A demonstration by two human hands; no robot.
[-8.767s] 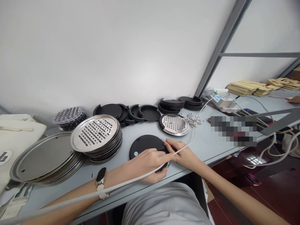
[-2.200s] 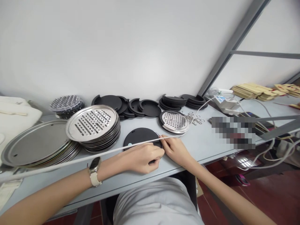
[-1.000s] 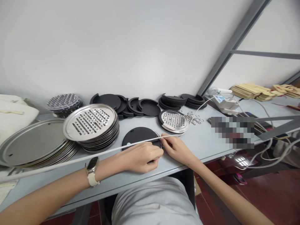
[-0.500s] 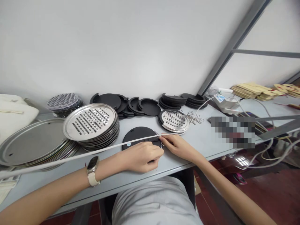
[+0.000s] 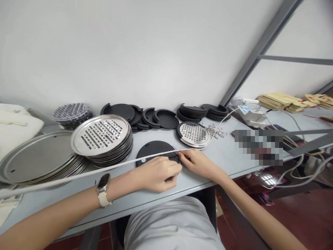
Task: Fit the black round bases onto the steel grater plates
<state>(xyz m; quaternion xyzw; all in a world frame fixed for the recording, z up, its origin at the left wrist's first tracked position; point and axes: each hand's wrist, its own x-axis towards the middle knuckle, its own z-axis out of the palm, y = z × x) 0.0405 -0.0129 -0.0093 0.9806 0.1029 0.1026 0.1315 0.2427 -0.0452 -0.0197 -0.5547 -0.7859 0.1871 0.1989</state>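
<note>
A round black disc [image 5: 153,148], like the covers stacked behind it, lies on the table with a small pale-blue sticker on its left part. Covering its near side is my left hand [image 5: 158,173], closed with the fingers curled under; whatever they grip is hidden. My right hand [image 5: 196,163] is closed in a pinch at the disc's right edge. Thumb and forefinger meet there at a tiny metallic bit too small to name. A white cord [image 5: 114,166] crosses in front of the disc and above my left wrist.
Round metal grater plates [image 5: 101,133] and larger flat metal discs [image 5: 39,156] are stacked at left. Black covers [image 5: 168,118] line the wall. A grater plate with a black rim [image 5: 194,133] and several small metal clips [image 5: 217,131] lie beyond my right hand. A metal frame [image 5: 260,59] rises at right.
The fingers of my left hand have shifted slightly over the disc. My right hand keeps its pinch at the disc's right edge.
</note>
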